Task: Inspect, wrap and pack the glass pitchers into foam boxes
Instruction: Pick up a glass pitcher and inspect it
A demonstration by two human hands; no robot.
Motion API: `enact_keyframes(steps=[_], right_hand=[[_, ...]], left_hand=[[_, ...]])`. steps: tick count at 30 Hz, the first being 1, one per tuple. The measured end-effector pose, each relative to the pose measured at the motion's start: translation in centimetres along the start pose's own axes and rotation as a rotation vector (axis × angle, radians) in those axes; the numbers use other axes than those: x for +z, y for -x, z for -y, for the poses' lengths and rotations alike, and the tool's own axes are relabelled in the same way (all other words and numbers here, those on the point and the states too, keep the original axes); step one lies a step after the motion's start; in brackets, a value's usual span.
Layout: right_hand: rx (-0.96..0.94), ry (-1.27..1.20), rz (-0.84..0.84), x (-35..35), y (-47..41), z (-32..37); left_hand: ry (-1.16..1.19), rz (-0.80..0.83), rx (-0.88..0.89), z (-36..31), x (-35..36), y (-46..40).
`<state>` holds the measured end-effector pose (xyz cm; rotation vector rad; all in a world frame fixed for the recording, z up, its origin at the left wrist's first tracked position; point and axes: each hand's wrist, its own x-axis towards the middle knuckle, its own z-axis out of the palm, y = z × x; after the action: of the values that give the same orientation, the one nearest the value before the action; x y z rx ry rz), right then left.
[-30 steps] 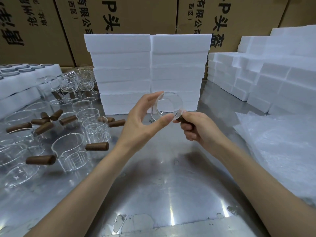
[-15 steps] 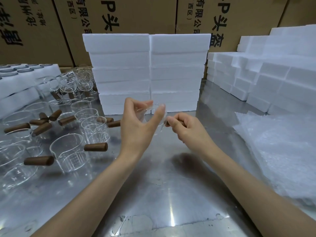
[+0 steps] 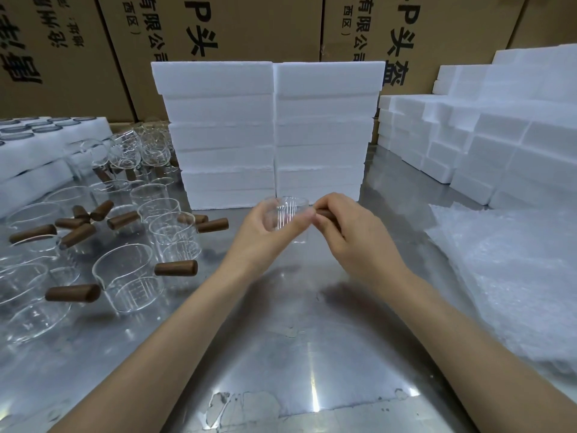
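Here, I see both bare hands raised just above a shiny metal table [image 3: 281, 354], holding one small glass pitcher [image 3: 285, 214] between them. The left hand [image 3: 265, 232] cups the clear glass body, with thumb and fingers curled round it. The right hand [image 3: 349, 232] grips the pitcher's brown wooden handle [image 3: 326, 215], its fingers closed around it. The pitcher looks upright, with white measuring lines on its wall, and I can see nothing inside it.

I take the tall double stack of white foam boxes [image 3: 268, 132] as my landmark. It stands at the far side of the table, and the held pitcher hangs directly in front of its lowest layers. All the boxes in it are closed, so I cannot tell what they hold.

Left of the stack, a crowd of loose glass pitchers [image 3: 128, 279] with wooden handles stands on the table; those I can see into look empty. Further left, a foam tray [image 3: 40, 145] holds dark-rimmed round items in its pockets; I cannot tell what they are.

Right of the stack, more white foam blocks [image 3: 487, 145] are piled in stepped rows. In front of these, a heap of thin white wrapping sheets [image 3: 512, 276] lies on the table's right side.

Behind the stack, large brown cardboard cartons [image 3: 249, 26] printed with black characters form a wall.
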<state>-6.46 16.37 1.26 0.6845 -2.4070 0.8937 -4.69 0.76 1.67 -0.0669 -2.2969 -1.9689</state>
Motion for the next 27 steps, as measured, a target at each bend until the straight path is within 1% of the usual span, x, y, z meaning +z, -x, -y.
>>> enact_keyframes(steps=[2, 4, 8, 12, 16, 18, 21, 23, 25, 27], right_hand=[[0.009, 0.092, 0.128, -0.1, -0.1, -0.1], [0.045, 0.052, 0.207, -0.5, -0.2, -0.1], [0.173, -0.241, 0.292, -1.3, -0.4, -0.2], [0.369, -0.6, 0.432, -1.8, -0.6, -0.1], [0.489, -0.801, 0.572, -2.3, -0.7, 0.3], [0.536, -0.911, 0.612, -2.3, -0.7, 0.3], [0.608, -1.024, 0.636, -2.3, -0.8, 0.1], [0.661, -1.063, 0.61, -2.3, -0.8, 0.0], [0.704, -1.027, 0.515, -2.1, -0.9, 0.0], [0.703, -0.991, 0.371, -1.8, -0.9, 0.1]], left_hand=[[-0.008, -0.013, 0.031, 0.5, -0.3, 0.0], [-0.009, 0.011, 0.078, 0.7, -0.5, 0.0], [0.041, 0.078, 0.127, 0.7, -0.5, 0.1], [0.042, 0.09, 0.171, 0.6, -0.5, 0.2], [0.073, 0.102, 0.196, 0.5, -0.6, 0.0], [0.1, 0.102, 0.2, 0.4, -0.6, 0.0], [0.122, 0.093, 0.215, 0.2, -0.4, 0.0], [0.123, 0.076, 0.227, 0.2, -0.1, 0.0], [0.123, 0.036, 0.229, 0.2, 0.0, -0.1], [0.104, -0.024, 0.225, 0.3, -0.3, -0.2]])
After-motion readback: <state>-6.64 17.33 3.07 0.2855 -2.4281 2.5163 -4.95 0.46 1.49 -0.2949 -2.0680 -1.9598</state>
